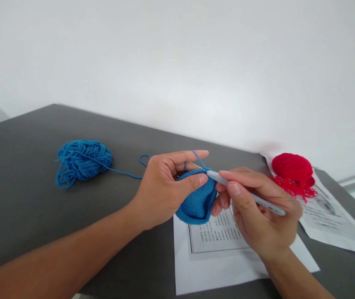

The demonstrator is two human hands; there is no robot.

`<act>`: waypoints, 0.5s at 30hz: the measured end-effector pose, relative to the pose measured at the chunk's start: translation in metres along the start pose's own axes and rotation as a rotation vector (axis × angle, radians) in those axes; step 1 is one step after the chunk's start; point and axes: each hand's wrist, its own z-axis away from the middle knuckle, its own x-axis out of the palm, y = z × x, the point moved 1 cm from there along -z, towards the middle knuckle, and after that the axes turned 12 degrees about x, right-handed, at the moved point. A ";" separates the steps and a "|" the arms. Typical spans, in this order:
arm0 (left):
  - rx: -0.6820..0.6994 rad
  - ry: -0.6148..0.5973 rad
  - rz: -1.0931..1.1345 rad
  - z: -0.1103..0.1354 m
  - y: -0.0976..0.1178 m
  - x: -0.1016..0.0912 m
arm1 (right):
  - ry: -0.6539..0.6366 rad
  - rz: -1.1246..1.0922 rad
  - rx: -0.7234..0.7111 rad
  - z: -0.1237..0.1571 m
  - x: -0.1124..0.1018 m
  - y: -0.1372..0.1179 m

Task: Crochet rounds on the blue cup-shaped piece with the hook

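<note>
Hands: we count two, a left hand (163, 189) and a right hand (260, 207).
Yarn: one blue skein (86, 162), one red ball (292, 168).
Paper: we count two, a near sheet (202, 274) and a right sheet (336, 224).
Crochet piece (194, 203): one, blue, between the hands, above the near sheet.
Left grip: thumb and fingers pinch the piece's upper part; a blue strand (198, 158) crosses the extended forefinger.
Right grip: we see thumb and forefinger pinching one grey-handled hook (269, 204), which meets the piece's upper edge.
</note>
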 end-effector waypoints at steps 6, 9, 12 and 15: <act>-0.005 0.055 0.144 0.002 -0.002 0.001 | -0.023 -0.144 0.078 0.000 0.001 0.002; -0.032 0.075 0.199 0.002 -0.003 0.001 | 0.013 -0.051 0.018 0.001 0.003 0.000; -0.078 0.141 0.232 0.001 -0.003 0.001 | 0.081 0.291 -0.183 0.005 0.008 -0.007; -0.105 0.196 0.264 0.001 0.000 0.003 | 0.094 0.592 -0.329 0.011 0.013 -0.013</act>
